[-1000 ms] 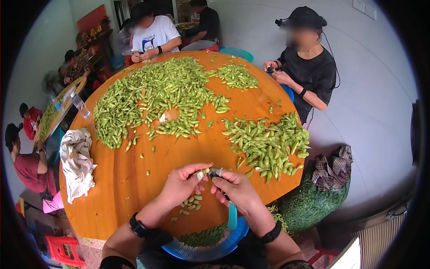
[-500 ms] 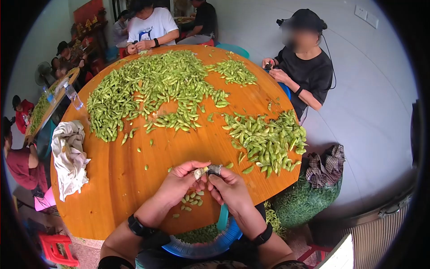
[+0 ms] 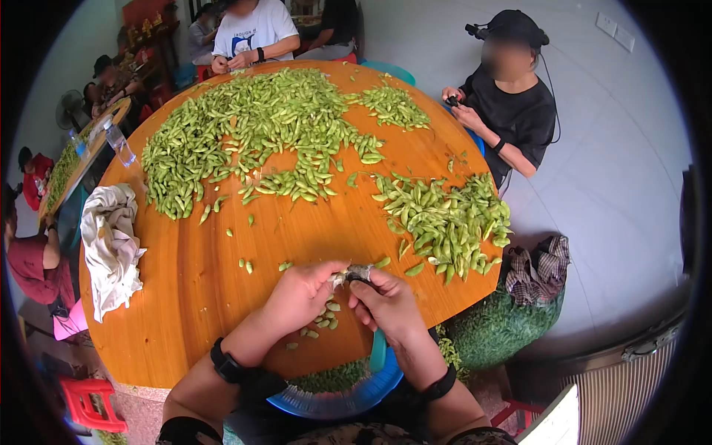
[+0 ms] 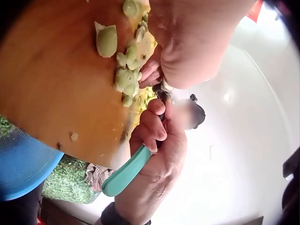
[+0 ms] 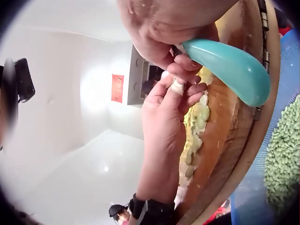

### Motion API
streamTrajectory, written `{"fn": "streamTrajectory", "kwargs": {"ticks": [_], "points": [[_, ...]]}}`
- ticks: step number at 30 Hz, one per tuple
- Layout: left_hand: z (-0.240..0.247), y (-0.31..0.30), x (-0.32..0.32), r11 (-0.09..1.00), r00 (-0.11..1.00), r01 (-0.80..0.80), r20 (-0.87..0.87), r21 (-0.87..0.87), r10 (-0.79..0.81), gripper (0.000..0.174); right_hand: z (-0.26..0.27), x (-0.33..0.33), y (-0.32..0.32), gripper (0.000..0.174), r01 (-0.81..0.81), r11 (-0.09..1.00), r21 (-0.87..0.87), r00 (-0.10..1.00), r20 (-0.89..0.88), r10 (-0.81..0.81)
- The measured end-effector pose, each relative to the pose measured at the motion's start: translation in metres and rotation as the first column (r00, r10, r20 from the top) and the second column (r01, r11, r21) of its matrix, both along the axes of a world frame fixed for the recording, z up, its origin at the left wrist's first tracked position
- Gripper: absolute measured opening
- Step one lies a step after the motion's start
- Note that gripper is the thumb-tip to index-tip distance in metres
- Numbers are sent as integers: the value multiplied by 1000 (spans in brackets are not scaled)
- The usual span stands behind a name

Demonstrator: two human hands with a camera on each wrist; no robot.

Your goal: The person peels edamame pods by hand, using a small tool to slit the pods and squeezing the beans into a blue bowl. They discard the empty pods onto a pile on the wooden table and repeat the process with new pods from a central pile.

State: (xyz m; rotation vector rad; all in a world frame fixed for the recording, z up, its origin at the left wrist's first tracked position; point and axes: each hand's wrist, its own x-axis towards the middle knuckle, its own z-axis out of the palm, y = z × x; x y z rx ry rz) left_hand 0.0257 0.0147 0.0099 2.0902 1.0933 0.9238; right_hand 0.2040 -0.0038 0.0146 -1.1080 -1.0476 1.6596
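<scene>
My left hand and right hand meet fingertip to fingertip over the table's near edge. Between thumb and fingers the left pinches a small pale piece, mostly hidden; I cannot tell its kind. A whitish wrap covers the left thumb. The right hand grips a tool whose curved teal handle sticks out below the palm; its working end is hidden among the fingers. A grey wrap circles a right fingertip. Shelled green beans lie on the wood beside the left hand.
Green pods are heaped across the round table, with a nearer pile at right. Below its edge is a blue basket of beans. A white cloth lies left. A filled green sack stands right. Other people sit around.
The left hand has turned, so its back faces the head camera and the wrapped thumb shows less. Both hands stay together, the tool still in the right. The head view has shifted slightly.
</scene>
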Motion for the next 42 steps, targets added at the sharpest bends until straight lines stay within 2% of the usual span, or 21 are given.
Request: {"fn": "streamTrajectory", "kwargs": {"ticks": [1,3,4,6,10,12,13,14,15,16,18,23,25,27,29,32,35,37,38,41,42], "points": [[-1,0,0,1000,1000,3,-2,-3,-3,32,-1,1,0,10,-1,1000,0,1000,-30,1],[-4,1,1,952,968,57,250,-301,22,28,0,1,1,10,2,1000,-17,1000,-11,-2],[-6,4,0,951,968,57,249,-305,22,28,2,1,2,10,-1,1000,-32,1000,10,1],[-9,10,-3,804,829,251,549,-540,110,26,7,1,4,10,-11,999,-37,1000,27,12],[-3,9,-1,753,785,298,599,-587,156,23,12,-1,5,10,-22,1000,5,990,142,21],[4,4,3,782,890,139,422,-608,170,17,11,-3,2,10,-14,1000,25,989,150,10],[3,4,1,781,891,140,422,-608,168,17,10,-5,0,11,-8,999,47,988,158,0],[0,5,-1,909,959,32,269,-416,90,18,7,-6,-2,11,-2,999,47,988,157,-6],[-2,7,-2,983,994,-32,93,-180,49,19,2,-7,-3,11,-15,997,72,983,181,1],[-1,6,-2,983,995,-25,95,-179,42,19,-1,-6,-4,12,-29,995,95,978,207,8],[2,3,0,1000,1000,16,-18,-14,-16,26,-2,-6,-8,12,-26,998,60,979,202,14],[2,-4,7,996,996,-53,-62,77,58,28,-4,7,-1,12,-60,998,27,975,218,53],[8,-7,7,988,989,-76,-115,135,92,28,-2,23,12,9,-13,997,75,952,305,-10],[16,-9,3,998,988,-49,-142,43,55,28,1,49,27,10,-12,996,91,911,410,-27],[29,-15,-6,996,977,-72,-196,62,83,28,3,71,39,10,116,987,108,893,425,-151],[43,-25,-23,990,951,-113,-278,84,132,25,11,99,41,11,153,977,148,888,413,-202],[35,-30,-59,972,912,-203,-340,116,231,21,6,106,32,13,137,980,142,901,394,-183],[28,-30,-72,858,782,-470,-354,205,513,22,-3,108,29,10,165,975,149,925,320,-206],[21,-27,-75,822,756,-531,-323,206,569,20,-2,109,28,10,176,974,142,935,285,-211],[5,-18,-82,825,767,-519,-303,222,565,18,0,108,28,10,174,974,147,937,281,-210],[3,-16,-80,851,811,-495,-258,177,526,18,2,108,27,10,172,973,155,935,286,-211]]}}
